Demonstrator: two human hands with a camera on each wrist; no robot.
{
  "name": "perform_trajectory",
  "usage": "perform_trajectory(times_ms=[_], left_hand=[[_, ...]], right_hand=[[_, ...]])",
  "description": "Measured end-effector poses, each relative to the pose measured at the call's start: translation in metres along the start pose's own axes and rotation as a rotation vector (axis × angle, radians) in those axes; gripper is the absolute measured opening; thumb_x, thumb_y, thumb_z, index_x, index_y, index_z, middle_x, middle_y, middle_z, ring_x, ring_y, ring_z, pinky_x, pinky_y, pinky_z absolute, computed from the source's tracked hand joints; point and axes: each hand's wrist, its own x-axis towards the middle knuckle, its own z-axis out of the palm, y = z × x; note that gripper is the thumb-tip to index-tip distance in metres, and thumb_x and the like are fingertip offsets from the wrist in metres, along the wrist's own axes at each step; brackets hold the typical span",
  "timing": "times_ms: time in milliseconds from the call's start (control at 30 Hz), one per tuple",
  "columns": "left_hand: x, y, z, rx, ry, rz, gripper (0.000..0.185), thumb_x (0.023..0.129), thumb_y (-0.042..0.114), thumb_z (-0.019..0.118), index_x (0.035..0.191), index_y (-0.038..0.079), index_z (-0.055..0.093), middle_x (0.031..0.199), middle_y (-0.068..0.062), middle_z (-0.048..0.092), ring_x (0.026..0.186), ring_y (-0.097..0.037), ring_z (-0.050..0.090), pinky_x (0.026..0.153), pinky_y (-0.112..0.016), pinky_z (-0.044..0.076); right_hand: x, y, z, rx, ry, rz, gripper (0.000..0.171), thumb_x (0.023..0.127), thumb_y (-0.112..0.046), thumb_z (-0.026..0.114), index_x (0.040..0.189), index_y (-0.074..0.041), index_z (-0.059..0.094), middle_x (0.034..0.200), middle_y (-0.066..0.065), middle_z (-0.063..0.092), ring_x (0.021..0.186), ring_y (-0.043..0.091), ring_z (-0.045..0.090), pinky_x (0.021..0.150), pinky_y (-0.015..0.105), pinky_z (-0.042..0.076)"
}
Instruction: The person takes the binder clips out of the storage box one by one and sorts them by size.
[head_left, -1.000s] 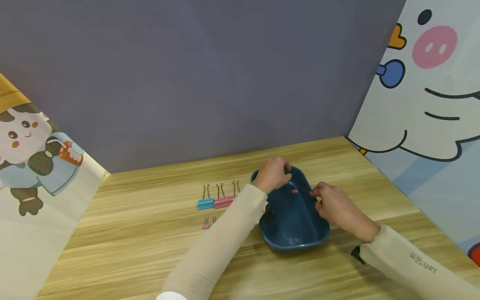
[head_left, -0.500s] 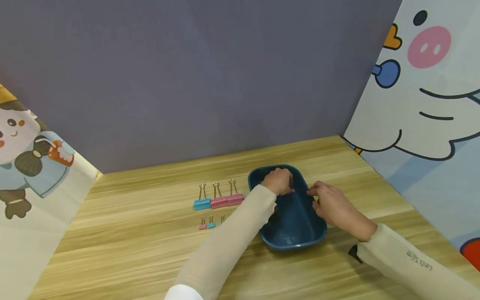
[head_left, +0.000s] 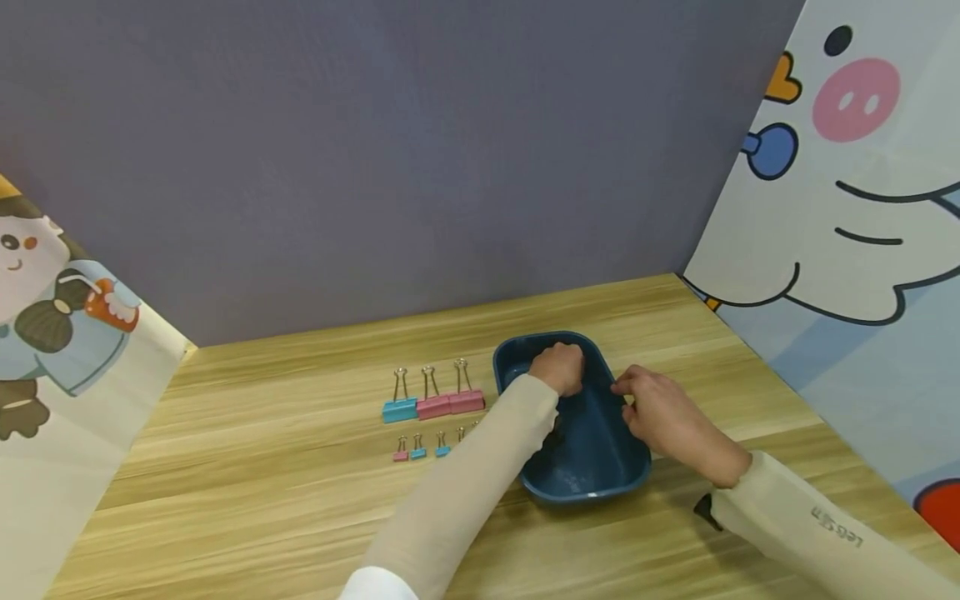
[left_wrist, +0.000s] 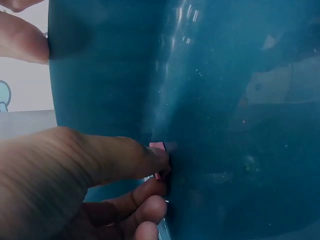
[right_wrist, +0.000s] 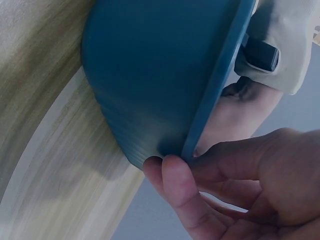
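A deep dark-blue plastic bin [head_left: 581, 462] stands on the right half of the table. My left hand [head_left: 558, 368] reaches down inside it, and in the left wrist view its thumb and forefinger pinch a small pink binder clip [left_wrist: 157, 145] by the bin's inner wall. The fingers cover most of that clip, and in the head view it is hidden altogether. At the bin's right side my right hand [head_left: 663, 418] grips the rim [right_wrist: 207, 107] between thumb and fingers.
Left of the bin, a blue large binder clip [head_left: 400, 411] and two pink large binder clips [head_left: 450, 404] stand in a row. In front of them is a row of several small binder clips [head_left: 417, 453], partly hidden by my left sleeve [head_left: 472, 475]. A grey wall [head_left: 420, 167] rises behind the table.
My left hand has moved lower into the bin, onto the small pink binder clip that showed on its floor. More of the small clip row shows beside the left sleeve. The right hand stays at the rim.
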Motion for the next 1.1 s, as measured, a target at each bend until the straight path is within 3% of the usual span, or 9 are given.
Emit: perform_trajectory(times_ms=[133,333,467,533,633,767,933,1100], left_hand=[[-0.005,-0.006,-0.009,-0.03,0.006,-0.003,0.004,0.086,0.018,0.068,0.086,0.014,0.067,0.092,-0.004,0.064,0.069,-0.017,0.057,0.056,-0.032,0.046],[-0.016,-0.012,-0.033,-0.034,0.014,0.052,0.02,0.085,0.021,0.072,0.07,0.013,0.061,0.07,0.0,0.058,0.06,-0.013,0.054,0.051,-0.027,0.045],[-0.026,-0.015,-0.051,-0.059,0.01,0.112,0.037,0.086,0.015,0.07,0.057,0.013,0.046,0.052,0.003,0.041,0.046,-0.01,0.037,0.046,-0.024,0.037],[-0.032,-0.016,-0.061,-0.072,0.016,0.142,0.041,0.087,0.012,0.067,0.056,0.014,0.041,0.05,0.003,0.033,0.044,-0.01,0.029,0.052,-0.022,0.034],[-0.043,-0.018,-0.076,-0.093,0.055,0.181,0.034,0.087,0.007,0.063,0.059,0.014,0.044,0.054,0.003,0.035,0.048,-0.01,0.028,0.055,-0.022,0.032],[-0.06,-0.026,-0.092,-0.125,0.123,0.228,0.015,0.085,0.004,0.062,0.074,0.013,0.059,0.072,0.003,0.054,0.06,-0.01,0.045,0.056,-0.023,0.038],[-0.084,-0.043,-0.104,-0.109,0.194,0.239,0.011,0.083,0.002,0.062,0.083,0.012,0.065,0.082,0.003,0.06,0.069,-0.012,0.051,0.061,-0.022,0.042],[-0.114,-0.064,-0.112,-0.12,0.195,0.245,0.01,0.083,-0.001,0.063,0.085,0.008,0.067,0.084,0.0,0.064,0.065,-0.01,0.054,0.059,-0.02,0.045]], right_hand=[[0.002,-0.003,0.0,0.008,0.002,-0.007,0.024,0.078,0.005,0.066,0.102,0.009,0.067,0.101,0.015,0.059,0.08,0.03,0.061,0.069,0.042,0.05],[0.002,-0.004,0.002,0.017,0.014,-0.024,0.024,0.078,0.006,0.066,0.102,0.01,0.067,0.101,0.016,0.058,0.081,0.031,0.061,0.069,0.041,0.051],[0.003,-0.004,0.003,0.02,0.014,-0.022,0.024,0.078,0.006,0.066,0.101,0.01,0.066,0.101,0.017,0.058,0.081,0.03,0.061,0.068,0.04,0.051],[0.004,-0.004,0.004,0.017,0.011,-0.016,0.024,0.077,0.006,0.066,0.101,0.011,0.067,0.101,0.017,0.058,0.081,0.03,0.061,0.068,0.04,0.05],[0.004,-0.003,0.004,0.016,0.011,-0.003,0.023,0.077,0.005,0.065,0.1,0.011,0.067,0.1,0.017,0.059,0.081,0.029,0.061,0.068,0.041,0.05],[0.004,-0.004,0.003,0.024,0.03,-0.001,0.02,0.079,0.004,0.063,0.097,0.01,0.068,0.099,0.016,0.059,0.078,0.026,0.061,0.067,0.04,0.05],[0.004,-0.007,0.001,0.04,0.026,0.019,0.021,0.082,-0.001,0.062,0.1,0.009,0.068,0.101,0.017,0.059,0.081,0.027,0.062,0.067,0.041,0.051],[0.003,-0.008,0.0,0.033,0.001,0.044,0.024,0.084,-0.005,0.063,0.104,0.008,0.067,0.103,0.017,0.059,0.086,0.031,0.06,0.069,0.043,0.05]])
